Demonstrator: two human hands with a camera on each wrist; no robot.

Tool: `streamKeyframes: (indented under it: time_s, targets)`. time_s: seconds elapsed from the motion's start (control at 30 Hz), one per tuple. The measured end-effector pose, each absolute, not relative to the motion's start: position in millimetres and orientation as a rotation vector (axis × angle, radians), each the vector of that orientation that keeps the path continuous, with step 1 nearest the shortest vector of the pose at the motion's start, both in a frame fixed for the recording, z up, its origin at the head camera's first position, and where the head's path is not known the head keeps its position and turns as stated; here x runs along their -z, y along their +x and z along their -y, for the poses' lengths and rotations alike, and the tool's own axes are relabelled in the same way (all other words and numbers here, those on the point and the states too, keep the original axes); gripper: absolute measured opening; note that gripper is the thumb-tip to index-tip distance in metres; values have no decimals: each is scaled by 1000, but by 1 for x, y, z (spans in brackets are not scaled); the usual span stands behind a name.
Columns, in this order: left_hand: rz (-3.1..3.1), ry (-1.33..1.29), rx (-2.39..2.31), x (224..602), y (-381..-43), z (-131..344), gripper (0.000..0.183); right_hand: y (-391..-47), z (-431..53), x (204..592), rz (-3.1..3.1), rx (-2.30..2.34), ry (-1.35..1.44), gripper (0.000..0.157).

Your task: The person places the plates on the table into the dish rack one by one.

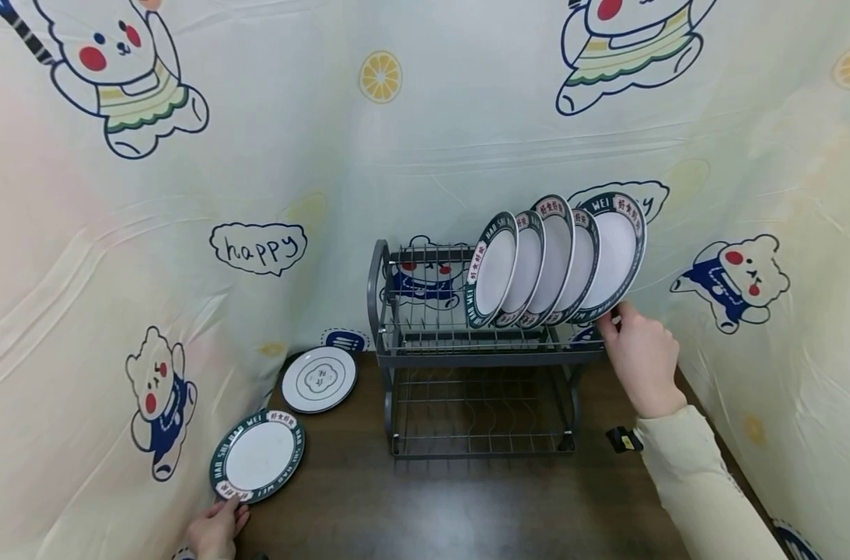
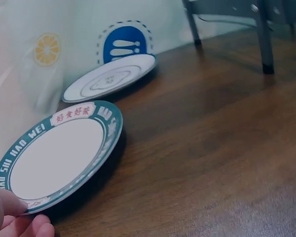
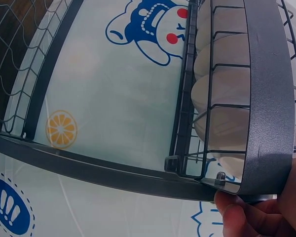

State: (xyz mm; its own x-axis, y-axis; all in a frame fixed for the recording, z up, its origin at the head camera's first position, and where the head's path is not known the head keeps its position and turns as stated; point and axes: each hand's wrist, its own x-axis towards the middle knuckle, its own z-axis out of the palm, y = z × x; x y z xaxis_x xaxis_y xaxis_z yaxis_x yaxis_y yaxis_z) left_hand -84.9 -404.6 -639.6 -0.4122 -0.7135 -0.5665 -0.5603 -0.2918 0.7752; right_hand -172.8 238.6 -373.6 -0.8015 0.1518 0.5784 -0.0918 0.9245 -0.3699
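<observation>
At the lower left my left hand [image 1: 215, 530] pinches the near rim of a plate [image 1: 260, 455] with a green lettered border and white middle. In the left wrist view, the thumb is on top of that plate [image 2: 59, 158], fingers below, and its edge tilts off the table. My right hand [image 1: 645, 362] grips the right end of a grey two-tier dish rack [image 1: 480, 360]. Its fingers curl round the frame corner [image 3: 227, 185] in the right wrist view. Several green-bordered plates stand on edge in the upper tier, the rightmost plate [image 1: 613, 253] just above this hand.
A white plate [image 1: 320, 379] with a ring pattern lies behind the left-hand plate. The rack stands on a dark wooden table [image 1: 452, 505], its lower wire shelf [image 1: 480, 404] near the tabletop. Printed cloth [image 1: 425, 117] hangs behind and on both sides.
</observation>
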Motion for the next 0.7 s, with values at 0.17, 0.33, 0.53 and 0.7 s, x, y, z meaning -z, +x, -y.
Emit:
streamKeyframes:
  time_s: [0.17,0.33,0.53,0.7]
  targets:
    - [1716,1608,1866,636,-83,404,36,-173,-239,373,2456,-517,-56,28]
    - [1697,1616,1875,636,-84,404,41,-172,-239,373,2472,-526,-69,28]
    - [1743,1680,1836,636,-87,401,51,-172,-239,373,2471,-528,-67,29]
    - [1754,1700,1796,636,-89,399,52,-172,-240,374,2466,-531,-62,28]
